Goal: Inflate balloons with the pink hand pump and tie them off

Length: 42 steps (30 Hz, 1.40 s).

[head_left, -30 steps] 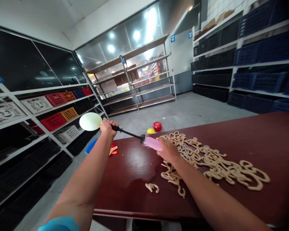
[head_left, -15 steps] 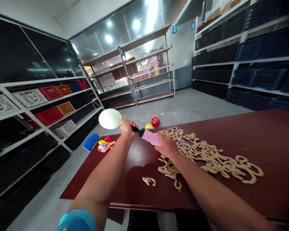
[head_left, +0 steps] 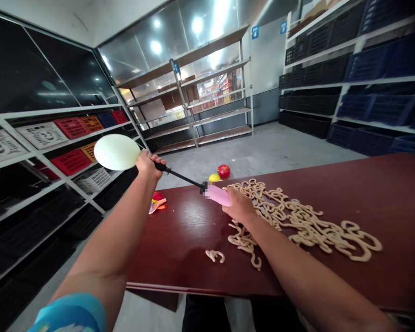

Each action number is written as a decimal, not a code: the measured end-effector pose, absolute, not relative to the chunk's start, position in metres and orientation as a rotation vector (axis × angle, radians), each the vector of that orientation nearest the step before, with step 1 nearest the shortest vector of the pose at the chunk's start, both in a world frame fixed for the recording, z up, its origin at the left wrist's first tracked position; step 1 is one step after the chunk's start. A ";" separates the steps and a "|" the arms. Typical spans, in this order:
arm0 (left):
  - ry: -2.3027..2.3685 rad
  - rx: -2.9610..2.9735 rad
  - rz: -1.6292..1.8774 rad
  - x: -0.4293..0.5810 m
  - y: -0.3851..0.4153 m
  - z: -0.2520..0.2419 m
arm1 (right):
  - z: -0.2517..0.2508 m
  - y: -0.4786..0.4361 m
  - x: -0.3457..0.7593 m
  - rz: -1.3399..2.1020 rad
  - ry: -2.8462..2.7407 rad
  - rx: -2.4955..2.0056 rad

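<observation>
My left hand (head_left: 148, 164) is closed round the black front end of a hand pump, where a pale green balloon (head_left: 116, 151) sits part-filled. The pump's thin black rod (head_left: 181, 176) is drawn out between my hands. My right hand (head_left: 240, 207) grips the pink pump barrel (head_left: 217, 195) above the dark red table (head_left: 180, 240). A heap of cream-coloured limp long balloons (head_left: 297, 223) lies on the table beside my right hand. A single loose one (head_left: 215, 255) lies nearer me.
A few flat coloured balloons (head_left: 157, 201) lie at the table's far left corner. A red ball (head_left: 223, 171) and a yellow one (head_left: 214, 177) sit on the grey floor beyond. Shelving with crates (head_left: 69, 161) stands at left, dark crates (head_left: 366, 69) at right.
My hands have drawn apart, pulling the pump rod out after it was pushed in half a second ago. The balloon is larger and has swung to the left.
</observation>
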State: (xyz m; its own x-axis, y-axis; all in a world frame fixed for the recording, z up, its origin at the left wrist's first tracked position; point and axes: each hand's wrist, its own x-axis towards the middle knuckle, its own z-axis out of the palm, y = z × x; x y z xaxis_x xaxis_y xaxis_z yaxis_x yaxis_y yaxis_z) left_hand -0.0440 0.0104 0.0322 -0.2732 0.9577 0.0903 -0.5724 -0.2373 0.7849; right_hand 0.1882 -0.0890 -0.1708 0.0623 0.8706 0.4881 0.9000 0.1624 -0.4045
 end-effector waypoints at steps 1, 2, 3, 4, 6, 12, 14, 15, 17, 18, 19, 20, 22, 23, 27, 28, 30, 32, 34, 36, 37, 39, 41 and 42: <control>0.779 0.701 1.747 -0.040 0.010 0.026 | -0.171 -0.089 0.188 -0.050 -1.786 -1.703; 0.782 0.692 1.746 -0.035 0.008 0.018 | -0.171 -0.090 0.189 -0.045 -1.790 -1.714; 0.785 0.683 1.735 -0.029 0.006 0.009 | -0.170 -0.091 0.189 -0.037 -1.796 -1.722; 0.786 0.675 1.718 -0.022 0.003 -0.001 | -0.170 -0.091 0.189 -0.027 -1.804 -1.731; 0.784 0.656 1.681 -0.005 -0.004 -0.021 | -0.169 -0.092 0.188 -0.004 -1.821 -1.756; 0.771 0.587 1.653 0.035 -0.026 -0.066 | -0.166 -0.095 0.187 -0.009 -1.859 -1.745; 0.770 0.582 1.652 0.037 -0.028 -0.066 | -0.165 -0.096 0.187 -0.022 -1.854 -1.736; 0.772 0.586 1.651 0.034 -0.028 -0.063 | -0.165 -0.096 0.187 -0.030 -1.850 -1.730; 0.776 0.599 1.661 0.024 -0.027 -0.051 | -0.163 -0.097 0.186 -0.045 -1.842 -1.714; 0.774 0.609 1.673 0.016 -0.025 -0.043 | -0.162 -0.097 0.186 -0.049 -1.839 -1.707; 0.773 0.620 1.687 0.008 -0.022 -0.034 | -0.162 -0.097 0.187 -0.051 -1.838 -1.700; 0.774 0.632 1.700 -0.002 -0.019 -0.025 | -0.161 -0.097 0.187 -0.052 -1.836 -1.694; 0.785 0.660 1.718 -0.020 -0.013 -0.006 | -0.161 -0.096 0.188 -0.050 -1.833 -1.683; 0.793 0.671 1.722 -0.029 -0.010 0.002 | -0.162 -0.095 0.189 -0.049 -1.827 -1.679; 0.797 0.686 1.752 -0.048 0.000 0.020 | -0.168 -0.090 0.189 -0.034 -1.805 -1.671; 0.798 0.684 1.759 -0.049 0.001 0.020 | -0.170 -0.089 0.188 -0.027 -1.805 -1.681; 0.806 0.676 1.762 -0.043 0.003 0.014 | -0.173 -0.087 0.189 -0.015 -1.810 -1.707; 0.812 0.671 1.742 -0.030 0.002 0.003 | -0.174 -0.087 0.190 -0.023 -1.814 -1.706; 0.804 0.678 1.698 -0.012 -0.001 -0.009 | -0.175 -0.087 0.191 -0.038 -1.809 -1.690; 0.788 0.695 1.660 0.007 -0.007 -0.022 | -0.174 -0.087 0.192 -0.035 -1.796 -1.687; 0.781 0.701 1.649 0.017 -0.010 -0.028 | -0.174 -0.087 0.192 -0.026 -1.792 -1.690; 0.774 0.707 1.642 0.033 -0.017 -0.038 | -0.172 -0.088 0.192 -0.012 -1.789 -1.690; 0.773 0.706 1.642 0.044 -0.023 -0.046 | -0.171 -0.089 0.192 -0.016 -1.788 -1.677; 0.773 0.706 1.642 0.047 -0.024 -0.049 | -0.170 -0.090 0.192 -0.020 -1.788 -1.671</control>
State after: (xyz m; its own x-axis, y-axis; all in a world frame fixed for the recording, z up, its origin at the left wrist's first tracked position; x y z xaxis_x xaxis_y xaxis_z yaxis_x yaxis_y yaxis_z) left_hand 0.0474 -0.0243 -0.0486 -0.1874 0.9811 0.0486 -0.5878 -0.1517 0.7947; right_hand 0.1920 -0.0901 -0.1698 0.0557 0.8770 0.4772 0.8873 0.1757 -0.4265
